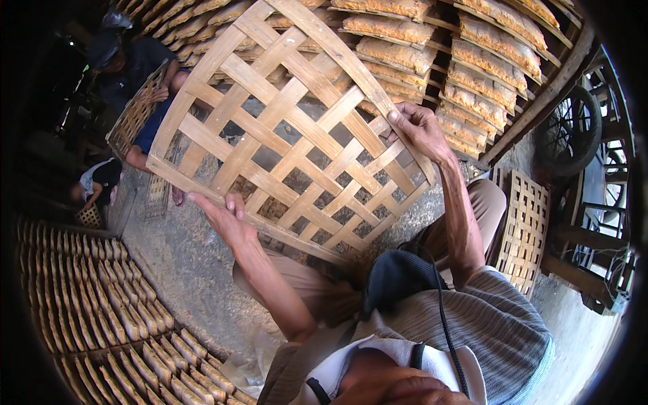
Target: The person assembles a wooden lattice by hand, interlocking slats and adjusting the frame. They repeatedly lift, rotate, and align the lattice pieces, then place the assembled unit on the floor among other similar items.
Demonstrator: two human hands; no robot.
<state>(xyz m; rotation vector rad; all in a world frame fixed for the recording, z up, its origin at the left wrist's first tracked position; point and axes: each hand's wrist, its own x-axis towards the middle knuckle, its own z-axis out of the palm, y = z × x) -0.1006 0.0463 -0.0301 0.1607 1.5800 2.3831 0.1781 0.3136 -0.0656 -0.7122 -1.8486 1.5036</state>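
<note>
A large woven bamboo rack (297, 125), made of flat crossed strips inside a frame, is held up in front of me at a tilt. My left hand (226, 216) is closed on its lower left edge, with the thumb and fingertips on the frame. My right hand (422, 131) pinches the opposite edge near the upper right, thumb on top. Nothing lies on the lattice. Through its gaps I see the grey floor (196, 277), strewn with pale crumbs.
Behind the rack are stacked trays of orange-crusted slabs (486, 71). More slabs (128, 307) stand in rows at lower left. Another person (138, 74) at upper left holds a similar rack (138, 108); a second person (104, 179) sits lower. At right are a woven rack (523, 233) and a wheel (570, 128).
</note>
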